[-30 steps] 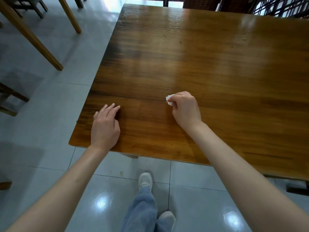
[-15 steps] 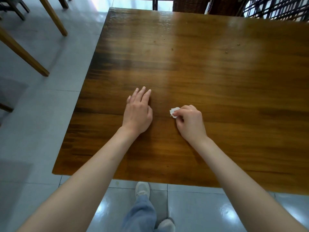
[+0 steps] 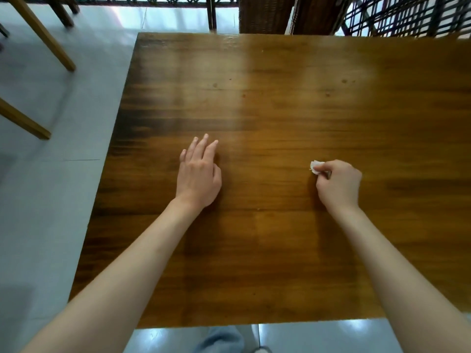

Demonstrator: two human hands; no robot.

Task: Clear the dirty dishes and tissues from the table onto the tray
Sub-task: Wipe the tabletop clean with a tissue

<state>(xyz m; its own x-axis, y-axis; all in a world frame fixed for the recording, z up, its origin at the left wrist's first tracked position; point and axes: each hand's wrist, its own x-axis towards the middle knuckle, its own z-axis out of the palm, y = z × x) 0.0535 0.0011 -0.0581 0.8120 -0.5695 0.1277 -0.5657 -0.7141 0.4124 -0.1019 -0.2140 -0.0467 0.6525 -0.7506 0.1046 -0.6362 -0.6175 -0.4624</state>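
Head view: two hands over the table (image 3: 280, 110).
Right hand (image 3: 340, 186) pinches a tissue (image 3: 315, 166) (small, white); left hand (image 3: 198, 174) lies flat, fingers straight.

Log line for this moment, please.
right hand: pinches tissue | left hand: flat on wooden table | tray: not in view

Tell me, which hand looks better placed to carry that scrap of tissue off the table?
The right hand, probably: its fingers already pinch the tissue. The left hand lies flat on the table, holding nothing. No tray is in view.
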